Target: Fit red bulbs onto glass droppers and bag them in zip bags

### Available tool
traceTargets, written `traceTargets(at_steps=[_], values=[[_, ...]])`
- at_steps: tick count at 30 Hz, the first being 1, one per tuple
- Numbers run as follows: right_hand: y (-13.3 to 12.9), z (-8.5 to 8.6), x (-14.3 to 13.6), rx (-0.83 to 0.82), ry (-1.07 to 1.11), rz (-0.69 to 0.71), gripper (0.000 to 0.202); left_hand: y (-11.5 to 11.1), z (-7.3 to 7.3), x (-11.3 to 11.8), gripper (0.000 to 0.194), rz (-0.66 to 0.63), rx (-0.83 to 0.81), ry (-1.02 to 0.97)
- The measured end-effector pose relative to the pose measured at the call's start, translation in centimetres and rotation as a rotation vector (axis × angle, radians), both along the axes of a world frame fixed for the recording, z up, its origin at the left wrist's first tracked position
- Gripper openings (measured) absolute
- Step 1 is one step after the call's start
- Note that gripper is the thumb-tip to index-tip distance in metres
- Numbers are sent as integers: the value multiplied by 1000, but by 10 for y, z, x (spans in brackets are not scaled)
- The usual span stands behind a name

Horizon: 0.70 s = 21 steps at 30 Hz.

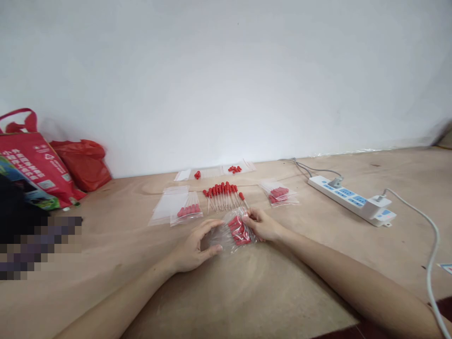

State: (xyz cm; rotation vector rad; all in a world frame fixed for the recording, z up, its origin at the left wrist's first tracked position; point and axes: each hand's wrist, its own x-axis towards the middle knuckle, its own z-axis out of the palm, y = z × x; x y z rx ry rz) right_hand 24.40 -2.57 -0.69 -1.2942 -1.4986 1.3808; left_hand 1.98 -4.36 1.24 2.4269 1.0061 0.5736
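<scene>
A clear plastic zip bag (229,235) of glass droppers with red rubber bulbs lies tilted in front of me. At its right end, by the bulbs, my right hand (261,225) pinches the bag's edge. My left hand (199,245) curves around the other end, thumb and fingers apart, fingertips at the plastic. Just beyond the bag, a row of loose droppers (223,193) lies side by side with bulbs pointing away. To the left is a bag with several red-bulbed droppers (188,212) beside a flat zip bag (169,202). Filled bags (280,194) overlap on the right.
Near the wall lie separate red bulbs (235,169), a red bulb pile (197,174) and thin clear tubes (212,173). A white power strip (348,197) with plugs and a cable (435,245) occupies the right. Red bags (84,162) stand at the left.
</scene>
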Motion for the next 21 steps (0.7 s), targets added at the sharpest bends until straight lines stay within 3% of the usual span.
traceTargets(at_steps=[4,8,12,14,18,21], values=[[1,2,6,-22,100,-13,21,0,-2,-2,49,54,3,-24],[0,8,11,-117,160,18,20,-2,-3,-1,48,8,1,7],[0,17,17,-120,202,46,20,-4,1,1,43,29,101,-13],[3,23,27,-30,258,-32,23,-1,3,-4,37,106,193,-54],[20,28,57,241,351,-342,27,18,9,-32,32,363,371,-43],[34,23,76,493,200,-532,33,45,13,-66,37,575,383,93]])
